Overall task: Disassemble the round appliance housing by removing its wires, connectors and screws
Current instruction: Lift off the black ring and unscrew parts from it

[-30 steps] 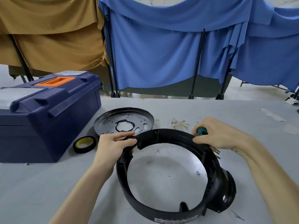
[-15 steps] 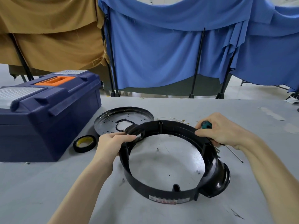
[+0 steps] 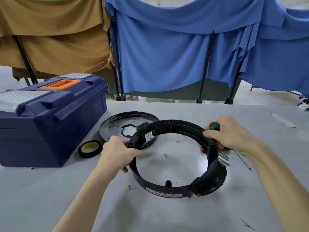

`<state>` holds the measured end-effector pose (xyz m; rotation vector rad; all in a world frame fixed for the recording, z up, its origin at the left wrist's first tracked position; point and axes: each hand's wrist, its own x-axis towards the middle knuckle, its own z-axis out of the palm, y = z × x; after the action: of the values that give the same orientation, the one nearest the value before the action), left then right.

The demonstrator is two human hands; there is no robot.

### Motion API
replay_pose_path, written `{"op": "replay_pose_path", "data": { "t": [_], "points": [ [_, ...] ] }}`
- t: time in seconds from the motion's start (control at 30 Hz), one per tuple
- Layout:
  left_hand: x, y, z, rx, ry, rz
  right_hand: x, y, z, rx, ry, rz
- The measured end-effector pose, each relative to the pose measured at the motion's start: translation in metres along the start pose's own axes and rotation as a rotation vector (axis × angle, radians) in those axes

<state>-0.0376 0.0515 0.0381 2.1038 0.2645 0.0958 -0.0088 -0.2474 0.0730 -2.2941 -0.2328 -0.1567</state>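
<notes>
The round black housing ring (image 3: 160, 190) is tilted, its far edge raised off the grey table (image 3: 167, 215), with a red-and-white label on its near wall. My left hand (image 3: 117, 153) grips the ring's left rim. My right hand (image 3: 230, 133) holds the right rim and also a screwdriver with a teal handle (image 3: 214, 126); its thin shaft (image 3: 242, 160) points down to the right. A loose screw (image 3: 164, 155) and a thin white wire (image 3: 181, 140) lie on the table inside the ring.
A round metal plate (image 3: 117, 124) lies behind the ring, partly covered by it. A roll of black tape (image 3: 89, 149) sits beside a dark blue toolbox (image 3: 50, 118) on the left. A small spacer (image 3: 129, 186) lies near the ring. Blue and brown cloths hang behind.
Both hands have lifted the ring's far edge and shifted it away from me, over the metal plate. The loose connectors on the table are now partly hidden by the ring.
</notes>
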Motion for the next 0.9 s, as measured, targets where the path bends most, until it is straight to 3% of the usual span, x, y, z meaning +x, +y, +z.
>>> {"op": "replay_pose_path", "data": {
  "t": [0.2,0.27,0.33,0.43,0.53,0.9],
  "points": [
    [0.01,-0.005,-0.009,0.026,0.079,-0.02,-0.001,-0.006,0.006,0.13,0.082,-0.024],
    [0.013,-0.01,-0.016,0.01,0.116,-0.033,-0.003,-0.007,0.001,0.059,0.092,-0.07],
    [0.015,-0.016,-0.023,-0.01,0.178,-0.045,-0.005,-0.006,-0.005,-0.117,-0.045,-0.065],
    [0.016,-0.024,-0.03,-0.057,0.276,-0.092,-0.009,-0.004,-0.005,-0.296,-0.407,0.082],
    [0.015,-0.029,-0.032,-0.115,0.335,-0.147,-0.014,-0.006,0.011,-0.421,-0.636,0.224],
    [0.011,-0.035,-0.035,-0.227,0.447,-0.163,-0.016,-0.007,0.035,-0.562,-0.649,0.279]
  ]
}}
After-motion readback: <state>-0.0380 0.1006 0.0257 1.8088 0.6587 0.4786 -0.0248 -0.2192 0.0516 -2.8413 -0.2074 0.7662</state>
